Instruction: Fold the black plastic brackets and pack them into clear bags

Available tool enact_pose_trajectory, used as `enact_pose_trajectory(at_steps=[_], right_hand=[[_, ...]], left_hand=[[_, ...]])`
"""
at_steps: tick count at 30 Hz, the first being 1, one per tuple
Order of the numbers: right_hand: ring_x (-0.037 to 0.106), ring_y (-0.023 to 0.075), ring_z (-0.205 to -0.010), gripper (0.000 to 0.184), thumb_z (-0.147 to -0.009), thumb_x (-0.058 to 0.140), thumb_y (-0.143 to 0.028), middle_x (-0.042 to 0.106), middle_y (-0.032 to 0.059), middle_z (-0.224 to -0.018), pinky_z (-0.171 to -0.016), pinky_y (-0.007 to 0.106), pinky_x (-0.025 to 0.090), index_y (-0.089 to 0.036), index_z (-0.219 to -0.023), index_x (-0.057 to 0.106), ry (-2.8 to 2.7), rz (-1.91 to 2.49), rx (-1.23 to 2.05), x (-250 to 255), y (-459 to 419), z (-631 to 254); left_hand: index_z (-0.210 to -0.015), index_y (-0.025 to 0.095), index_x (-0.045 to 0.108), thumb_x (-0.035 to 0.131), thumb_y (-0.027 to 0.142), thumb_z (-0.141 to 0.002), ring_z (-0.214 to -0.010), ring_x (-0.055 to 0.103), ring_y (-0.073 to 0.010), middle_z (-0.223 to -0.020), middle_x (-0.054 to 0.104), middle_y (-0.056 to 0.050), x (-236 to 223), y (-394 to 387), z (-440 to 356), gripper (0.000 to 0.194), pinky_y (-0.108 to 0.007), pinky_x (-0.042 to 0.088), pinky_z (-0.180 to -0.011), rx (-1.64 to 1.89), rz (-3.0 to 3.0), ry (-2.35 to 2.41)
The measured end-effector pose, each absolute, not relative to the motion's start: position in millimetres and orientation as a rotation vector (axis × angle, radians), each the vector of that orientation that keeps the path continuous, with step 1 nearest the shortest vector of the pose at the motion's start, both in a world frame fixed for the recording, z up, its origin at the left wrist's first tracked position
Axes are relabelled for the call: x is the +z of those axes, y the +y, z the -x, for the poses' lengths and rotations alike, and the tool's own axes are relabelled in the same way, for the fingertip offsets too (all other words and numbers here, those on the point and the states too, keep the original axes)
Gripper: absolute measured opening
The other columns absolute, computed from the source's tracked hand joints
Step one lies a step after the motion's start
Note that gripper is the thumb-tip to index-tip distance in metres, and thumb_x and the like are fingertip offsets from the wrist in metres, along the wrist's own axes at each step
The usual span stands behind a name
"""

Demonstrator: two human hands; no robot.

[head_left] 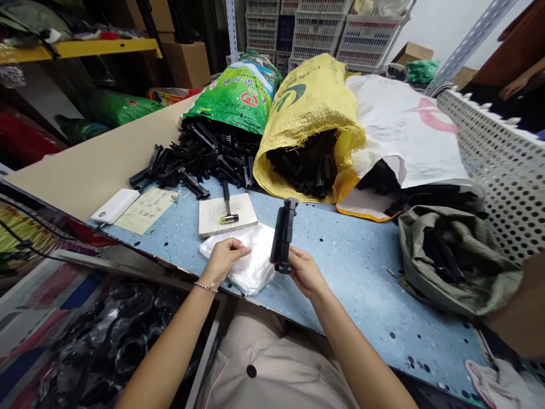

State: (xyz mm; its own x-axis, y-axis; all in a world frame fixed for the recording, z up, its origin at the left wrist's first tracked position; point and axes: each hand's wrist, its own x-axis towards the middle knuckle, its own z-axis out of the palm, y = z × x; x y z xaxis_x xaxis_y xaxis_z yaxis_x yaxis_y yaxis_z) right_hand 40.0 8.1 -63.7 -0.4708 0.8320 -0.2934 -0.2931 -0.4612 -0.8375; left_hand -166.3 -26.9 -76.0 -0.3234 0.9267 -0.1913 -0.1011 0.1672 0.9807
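Note:
My right hand (pixel 303 271) grips the lower end of a long black plastic part (pixel 283 232) and holds it upright over the blue speckled table (pixel 357 267). My left hand (pixel 226 255) pinches the top sheet of a stack of clear plastic bags (pixel 254 262) lying at the table's near edge, just left of the black part. Both hands have their fingers closed. A thin bracelet sits on my left wrist.
A small hammer (pixel 227 205) lies on a white slab (pixel 226 215). Behind, green (pixel 240 94), yellow (pixel 313 113) and white sacks (pixel 404 130) spill black parts (pixel 200 156). An olive bag (pixel 455 255) of parts lies right. A white power bank (pixel 114 205) and paper note lie left.

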Motion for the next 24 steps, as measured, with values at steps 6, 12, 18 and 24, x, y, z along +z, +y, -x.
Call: enact_pose_trajectory(at_steps=[6,12,18,24], right_hand=[[0.065,0.0146,-0.061,0.028,-0.062,0.082,-0.035,0.071,0.0068,-0.068,-0.059,0.023,0.051,-0.012,-0.074,0.072,-0.78,0.947,2.149,-70.6,10.4,-11.8],[0.061,0.0111,-0.055,0.03,-0.061,0.083,-0.038,0.069,0.0047,-0.064,-0.053,0.02,0.05,-0.012,-0.07,0.071,-0.79,0.999,2.062,-82.0,19.6,-25.7],[0.063,0.0103,-0.058,0.03,-0.075,0.075,-0.035,0.07,0.0065,-0.076,-0.053,0.018,0.052,-0.01,-0.09,0.069,-0.79,0.846,2.396,-77.0,-8.4,-60.2],[0.064,0.0077,-0.055,0.014,-0.093,0.053,-0.021,0.067,0.0059,-0.071,-0.049,0.012,0.052,-0.008,-0.094,0.06,-0.32,0.761,2.756,-89.7,-29.3,-66.6]], left_hand=[[-0.061,0.016,0.056,0.076,0.028,-0.058,-0.061,0.053,-0.0116,-0.063,0.056,0.003,-79.2,-24.8,153.6,0.024,-0.024,0.043,-0.062,1.349,-0.975,1.445],[-0.081,0.019,0.067,0.048,0.004,-0.076,-0.098,0.059,-0.021,-0.105,0.064,-0.008,-68.8,-38.6,176.1,0.025,-0.035,0.047,-0.089,1.193,-1.838,1.858],[-0.122,0.018,0.06,0.044,0.006,-0.079,-0.113,0.057,-0.0222,-0.125,0.059,-0.01,-69.8,-29.9,172.3,0.047,-0.037,0.046,-0.099,1.046,-1.874,1.827],[-0.134,0.023,0.05,0.046,0.01,-0.081,-0.13,0.044,-0.0224,-0.141,0.047,-0.009,-73.1,-33.8,182.4,0.055,-0.041,0.038,-0.108,1.022,-1.807,1.585]])
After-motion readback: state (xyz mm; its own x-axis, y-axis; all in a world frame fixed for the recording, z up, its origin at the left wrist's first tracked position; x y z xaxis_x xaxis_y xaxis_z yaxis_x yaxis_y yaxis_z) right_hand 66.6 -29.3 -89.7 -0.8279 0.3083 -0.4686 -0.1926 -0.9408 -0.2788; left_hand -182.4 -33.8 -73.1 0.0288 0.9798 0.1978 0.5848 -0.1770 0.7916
